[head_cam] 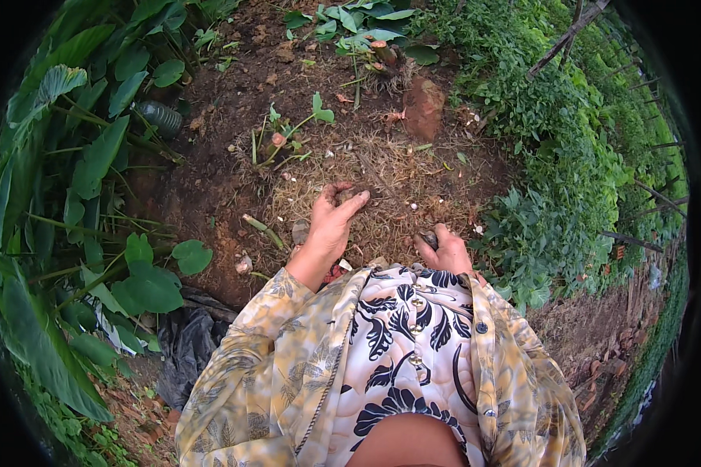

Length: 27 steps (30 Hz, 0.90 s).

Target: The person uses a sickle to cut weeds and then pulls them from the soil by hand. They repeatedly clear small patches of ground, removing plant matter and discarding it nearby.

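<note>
My left hand [336, 216] reaches over dry roots and soil [380, 175], thumb and fingers curved around what looks like a soil-coloured clod; whether it grips it is unclear. My right hand [444, 250] is lower and to the right, closed on a small dark lump [429, 238], perhaps a stone or clod. Beyond my left hand, a cut plant stem with a pinkish top [278, 140] and small green shoots stands in the ground. A cut green stalk [263, 230] lies to the left of my left hand.
Large-leaved taro-like plants [99, 163] crowd the left, with a ribbed plastic bottle [159, 118] among them. Black plastic sheeting [190, 350] lies at lower left. A flat reddish stone [424, 108] and another cut stump [382, 53] are farther off. Dense green foliage [537, 175] and wooden poles [569, 38] stand right.
</note>
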Tool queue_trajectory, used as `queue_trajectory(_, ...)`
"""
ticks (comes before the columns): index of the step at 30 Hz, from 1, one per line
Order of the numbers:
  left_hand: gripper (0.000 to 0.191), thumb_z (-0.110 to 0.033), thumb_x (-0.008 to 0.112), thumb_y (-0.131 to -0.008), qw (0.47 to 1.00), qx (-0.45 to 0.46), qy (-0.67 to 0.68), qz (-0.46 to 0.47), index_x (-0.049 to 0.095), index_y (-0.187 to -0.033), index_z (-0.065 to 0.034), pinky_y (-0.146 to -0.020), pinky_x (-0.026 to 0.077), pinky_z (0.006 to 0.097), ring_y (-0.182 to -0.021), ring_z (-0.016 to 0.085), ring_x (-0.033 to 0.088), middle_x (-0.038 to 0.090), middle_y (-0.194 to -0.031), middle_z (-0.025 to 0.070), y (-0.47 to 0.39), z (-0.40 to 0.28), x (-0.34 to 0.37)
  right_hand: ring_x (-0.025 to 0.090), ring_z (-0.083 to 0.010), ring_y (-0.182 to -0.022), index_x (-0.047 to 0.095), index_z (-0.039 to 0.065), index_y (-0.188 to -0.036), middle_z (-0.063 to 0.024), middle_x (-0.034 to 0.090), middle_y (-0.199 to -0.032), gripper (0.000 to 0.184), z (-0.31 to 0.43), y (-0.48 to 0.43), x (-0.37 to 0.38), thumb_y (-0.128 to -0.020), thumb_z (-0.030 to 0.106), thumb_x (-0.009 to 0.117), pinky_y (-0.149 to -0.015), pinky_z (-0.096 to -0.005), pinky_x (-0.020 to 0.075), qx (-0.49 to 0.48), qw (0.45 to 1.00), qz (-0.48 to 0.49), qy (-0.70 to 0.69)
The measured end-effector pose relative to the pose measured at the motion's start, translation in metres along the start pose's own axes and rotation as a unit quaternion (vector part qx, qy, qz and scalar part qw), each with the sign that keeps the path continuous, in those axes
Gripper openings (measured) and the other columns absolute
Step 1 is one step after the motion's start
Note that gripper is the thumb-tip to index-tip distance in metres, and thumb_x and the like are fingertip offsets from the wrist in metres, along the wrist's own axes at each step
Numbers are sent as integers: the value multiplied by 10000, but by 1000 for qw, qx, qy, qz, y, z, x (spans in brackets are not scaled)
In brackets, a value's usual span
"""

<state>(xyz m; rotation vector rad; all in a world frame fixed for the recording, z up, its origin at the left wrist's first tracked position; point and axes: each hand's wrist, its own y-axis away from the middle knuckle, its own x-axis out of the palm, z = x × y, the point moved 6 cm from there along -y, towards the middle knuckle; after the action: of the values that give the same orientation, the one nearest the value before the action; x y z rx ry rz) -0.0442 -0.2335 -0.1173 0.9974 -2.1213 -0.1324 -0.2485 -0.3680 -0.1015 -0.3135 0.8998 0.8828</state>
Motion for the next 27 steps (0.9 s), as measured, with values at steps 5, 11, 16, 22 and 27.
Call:
queue_trajectory(5,432,-12,721,-892,999,28,-18,4,463,-1237,18,-939,504,305,-1010,183,645,652,-1094,119,-4,1,-1,679,-437,-731,555,-2,-973,-251,669,-763,347,5,1,3,-900,294,720,-634,-475,538,-52,998,-29,-29)
queue_trajectory(11,413,-31,724,-897,1000,8,-5,-9,474,-1225,-1,-915,502,306,-1022,161,628,643,-1115,105,-2,1,-3,690,-405,-701,574,-7,-933,-236,669,-739,334,-4,2,7,-895,286,728,-614,-441,547,67,992,18,-109)
queue_trajectory(16,335,-60,707,-917,1000,-11,-1,-11,519,-1193,-34,-921,498,340,-1031,178,631,647,-1092,75,-1,3,-3,694,-412,-710,555,-13,-961,-240,669,-741,356,1,1,9,-900,300,713,-618,-454,545,-2,1000,30,-1)
queue_trajectory(22,258,-50,678,-928,997,-46,65,-3,566,-1161,-45,-926,512,376,-1037,197,634,656,-1099,78,-2,9,-6,691,-396,-685,569,-15,-982,-229,668,-730,361,-8,2,7,-911,312,703,-613,-444,543,5,995,-21,-102)
queue_trajectory(27,264,-57,688,-922,999,-28,30,2,548,-1146,-57,-920,506,366,-1040,199,637,651,-1102,79,-3,12,-11,693,-340,-666,590,-25,-949,-217,664,-715,366,-11,-1,16,-908,320,705,-638,-411,543,32,997,62,-27)
